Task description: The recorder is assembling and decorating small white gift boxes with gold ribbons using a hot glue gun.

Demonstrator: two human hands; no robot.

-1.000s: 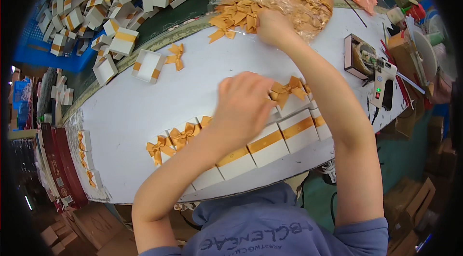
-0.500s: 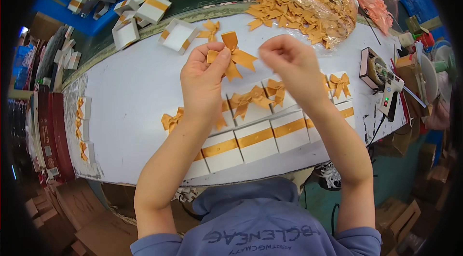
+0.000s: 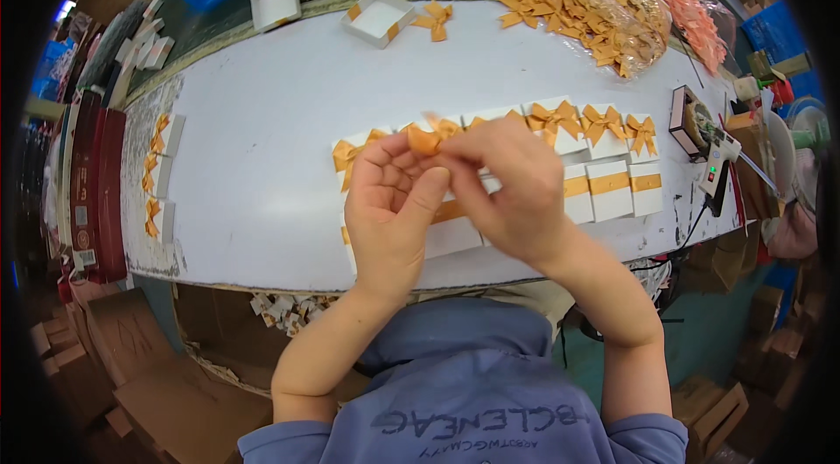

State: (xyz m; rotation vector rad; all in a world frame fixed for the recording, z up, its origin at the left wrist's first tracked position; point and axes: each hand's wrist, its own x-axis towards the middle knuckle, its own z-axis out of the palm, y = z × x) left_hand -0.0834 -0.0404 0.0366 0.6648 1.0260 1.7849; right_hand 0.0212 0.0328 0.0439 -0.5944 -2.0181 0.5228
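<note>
An orange ribbon bow, partly hidden by fingers, is between my two hands over the boxes. My left hand has its fingers curled, with the fingertips at the bow. From the other side, thumb and forefinger of my right hand pinch it. Beneath lie two rows of small white boxes. Bows top the far row, such as the bow-topped box. The near row shows flat orange bands, as on the banded box. My hands cover the middle of both rows.
An open white box and a loose bow lie at the back. Behind right is a plastic bag of orange bows. A glue gun stands at the right edge. Several bow-topped boxes line the left edge.
My right hand, apart from the bow before, has closed in and now pinches it. Both hands are lower over the boxes, and the bow has turned. The whole view has shifted.
</note>
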